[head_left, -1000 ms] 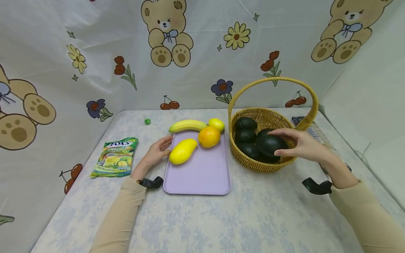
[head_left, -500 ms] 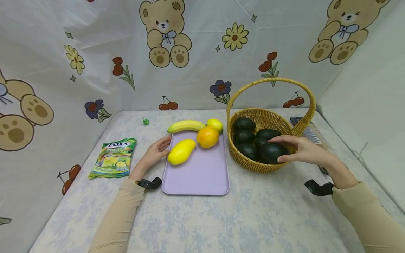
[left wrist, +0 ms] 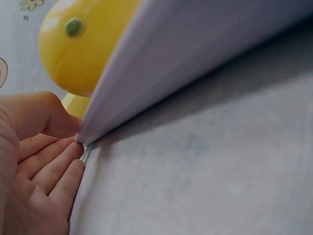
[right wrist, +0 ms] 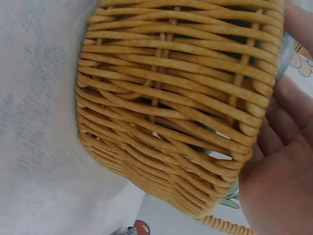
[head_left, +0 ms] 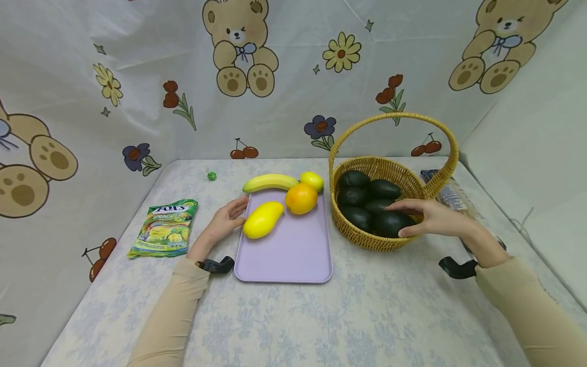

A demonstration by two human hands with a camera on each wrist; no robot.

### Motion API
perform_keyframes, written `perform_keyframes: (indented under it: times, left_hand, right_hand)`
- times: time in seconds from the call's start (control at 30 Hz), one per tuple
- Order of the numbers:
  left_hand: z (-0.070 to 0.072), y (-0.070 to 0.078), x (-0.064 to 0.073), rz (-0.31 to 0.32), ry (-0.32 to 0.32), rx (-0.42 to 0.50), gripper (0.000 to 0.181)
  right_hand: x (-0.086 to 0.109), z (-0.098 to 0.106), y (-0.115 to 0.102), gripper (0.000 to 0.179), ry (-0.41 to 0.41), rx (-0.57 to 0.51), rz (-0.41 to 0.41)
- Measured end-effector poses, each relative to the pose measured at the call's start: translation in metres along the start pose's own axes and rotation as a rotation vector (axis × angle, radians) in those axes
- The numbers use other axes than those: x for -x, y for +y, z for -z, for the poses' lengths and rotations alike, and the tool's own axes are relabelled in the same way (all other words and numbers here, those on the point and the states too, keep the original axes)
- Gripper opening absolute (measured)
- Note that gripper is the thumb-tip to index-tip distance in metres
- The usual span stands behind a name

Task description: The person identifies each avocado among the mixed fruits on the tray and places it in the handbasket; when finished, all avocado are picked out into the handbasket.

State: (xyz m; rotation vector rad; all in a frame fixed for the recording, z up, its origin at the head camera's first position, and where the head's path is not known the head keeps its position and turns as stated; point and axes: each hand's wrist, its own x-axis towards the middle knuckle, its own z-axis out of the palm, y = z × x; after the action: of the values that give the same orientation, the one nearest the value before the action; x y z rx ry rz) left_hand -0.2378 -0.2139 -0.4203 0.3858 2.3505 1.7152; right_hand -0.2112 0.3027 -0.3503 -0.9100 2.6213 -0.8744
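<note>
In the head view, my right hand (head_left: 433, 218) reaches over the basket's right side. Its thumb and fingers span a dark avocado (head_left: 391, 224) lying at the front of the wicker basket (head_left: 367, 240), and they touch it on both sides. Several more avocados (head_left: 352, 196) fill the basket around it. My left hand (head_left: 223, 222) rests with extended fingers against the left edge of a lilac tray (head_left: 293, 260). On that tray lie a yellow mango (head_left: 263, 220) and an orange (head_left: 301, 199). The left wrist view shows the fingertips (left wrist: 77, 149) touching the tray's rim.
A banana (head_left: 270, 182) and a lemon (head_left: 313, 181) lie along the tray's back edge. A green candy bag (head_left: 164, 228) sits at left, with a small green object (head_left: 211, 176) behind it. The basket's tall handle (head_left: 394, 116) arches overhead. A printed packet (head_left: 451, 198) is partly hidden behind the right arm.
My right hand lowered the avocado into the front of the basket. Another avocado beside it shifted back and now lies against the others. The left hand stayed at the tray.
</note>
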Motion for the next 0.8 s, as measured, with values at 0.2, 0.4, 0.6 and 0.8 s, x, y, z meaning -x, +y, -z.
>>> perform_keyframes:
  times: [0.2,0.4,0.6,0.8]
  left_hand:
    - [0.000,-0.002,-0.002,0.010,0.005,-0.003,0.061]
    - [0.000,0.001,0.000,0.022,0.000,0.011,0.061]
    - [-0.002,0.004,0.002,0.020,0.003,-0.017,0.061]
    - [0.000,-0.006,-0.002,0.007,0.001,-0.015,0.061]
  right_hand:
    - [-0.004,0.003,-0.002,0.056,-0.027,0.017,-0.006]
    - [-0.006,0.006,-0.005,0.057,-0.069,0.012,-0.050]
    - [-0.009,0.008,-0.006,0.058,-0.101,0.011,-0.077]
    - [-0.011,0.008,-0.009,0.057,-0.115,0.041,-0.064]
